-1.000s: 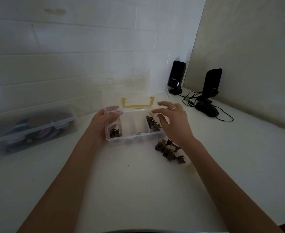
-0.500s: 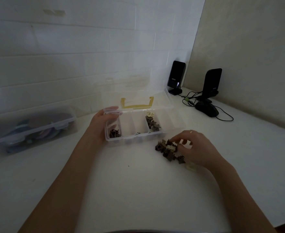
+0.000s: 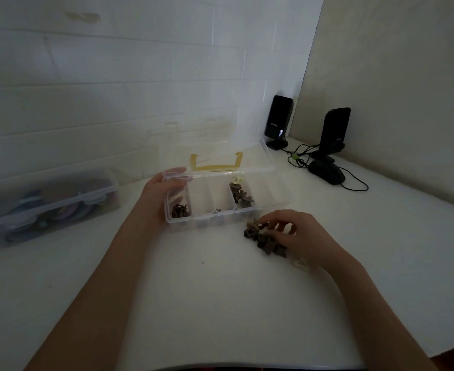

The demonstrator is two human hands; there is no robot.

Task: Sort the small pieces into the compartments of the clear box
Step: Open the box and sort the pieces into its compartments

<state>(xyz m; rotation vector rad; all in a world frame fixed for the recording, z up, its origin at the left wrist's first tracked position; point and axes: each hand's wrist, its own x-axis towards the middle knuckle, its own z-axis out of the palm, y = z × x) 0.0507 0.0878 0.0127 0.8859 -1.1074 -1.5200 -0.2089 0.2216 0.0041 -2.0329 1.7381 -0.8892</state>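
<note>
Brown pieces lay piled on the table at the clear box's five o'clock, the left hand gripping its corner, so the right hand, fingers curled into the pile, did best pinching one piece cleanly.

Your right hand covers the right side of the loose pile of pieces; whether its curled fingertips pinch a piece cannot be told. Your left hand is partly behind the clear box wall. The pieces in the compartments are too dark and small to identify. The second clear container is cut off at the left edge, contents blurred.
</note>
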